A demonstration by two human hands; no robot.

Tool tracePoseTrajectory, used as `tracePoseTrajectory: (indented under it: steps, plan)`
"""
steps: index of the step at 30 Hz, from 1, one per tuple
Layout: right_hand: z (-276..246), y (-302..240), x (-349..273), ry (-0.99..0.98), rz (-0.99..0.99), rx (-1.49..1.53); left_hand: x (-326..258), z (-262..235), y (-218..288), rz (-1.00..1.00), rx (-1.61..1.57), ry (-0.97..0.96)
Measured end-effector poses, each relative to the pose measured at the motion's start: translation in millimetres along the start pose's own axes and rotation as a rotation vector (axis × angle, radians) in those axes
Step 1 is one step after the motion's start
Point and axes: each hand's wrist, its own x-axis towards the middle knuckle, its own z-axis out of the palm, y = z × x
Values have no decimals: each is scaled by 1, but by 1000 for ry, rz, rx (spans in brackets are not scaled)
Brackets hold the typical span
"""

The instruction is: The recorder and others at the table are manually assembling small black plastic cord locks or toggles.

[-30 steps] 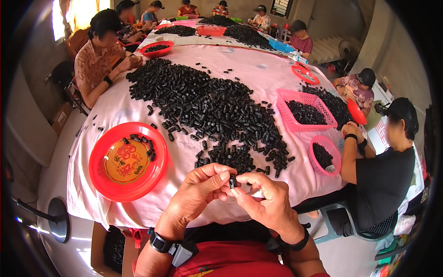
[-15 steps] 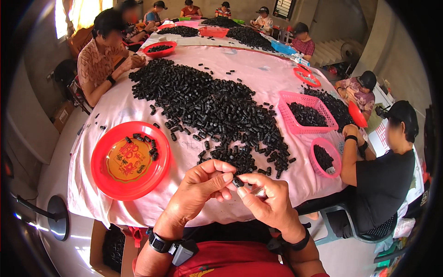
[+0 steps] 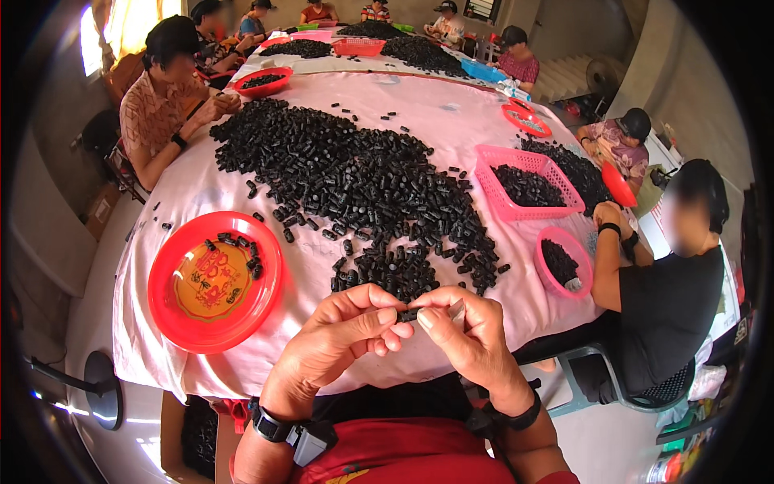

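Both hands meet above the near edge of the pink-clothed table. My left hand (image 3: 339, 335) is closed, pinching one end of a small black cylinder (image 3: 408, 315). The other end is between the thumb and forefinger of my right hand (image 3: 469, 343), so the piece lies roughly sideways and fingertips partly cover it. A small shiny object (image 3: 457, 310) shows among my right fingers; its kind is unclear. Just beyond my hands spreads a large pile of similar black cylinders (image 3: 322, 177). To the left, a red plate (image 3: 164, 286) carries several of them along its upper right side.
A pink basket (image 3: 532, 211) and a pink bowl (image 3: 586, 278), both with black pieces, stand on the right. Co-workers sit around the table; one person in black (image 3: 669, 315) is close on my right. A red bowl (image 3: 264, 89) stands at the far left.
The black cylinder has turned from tilted, with its end showing, to lying sideways between my fingertips. My right hand's fingers have come closer to my left. The whole view has shifted slightly.
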Motion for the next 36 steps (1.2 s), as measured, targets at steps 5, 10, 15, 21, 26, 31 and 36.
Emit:
tracePoseTrajectory:
  steps: [5,10,15,21,26,31,36]
  plan:
    - [2,-9,1,-58,2,-2,1,-3,-4,-42,-20,11]
    - [3,-10,2,-75,-32,29,5,2,-7,-139,-106,-10]
    - [7,-7,-1,25,-49,2,1,-1,-6,-128,-167,-28]
    - [4,4,0,1,-145,-334,4,-2,-10,-73,-207,-23]
    - [7,1,2,15,-202,-459,2,-5,-14,-77,-224,-27]
    - [7,5,2,20,-195,-525,3,-5,-15,-63,-216,-34]
    - [7,5,3,19,-219,-568,2,-3,-13,-42,-179,-37]
